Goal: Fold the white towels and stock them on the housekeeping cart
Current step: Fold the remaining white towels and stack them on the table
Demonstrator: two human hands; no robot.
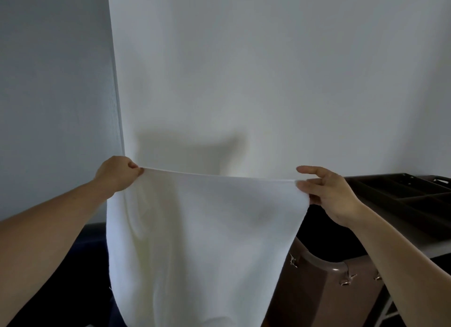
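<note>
Pinching towel [202,241] top edge, both hands [117,174] [328,196]

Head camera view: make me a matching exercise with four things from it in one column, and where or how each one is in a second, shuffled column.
Column one
1. left hand
2. right hand
3. white towel
4. dark divided tray

Column two
A. hangs spread between both hands
B. lies at the far right edge
C. pinches one top corner, forefinger held straight
D. grips the other top corner in a closed fist

Pairs: 1-D, 2-C, 3-A, 4-B
</note>
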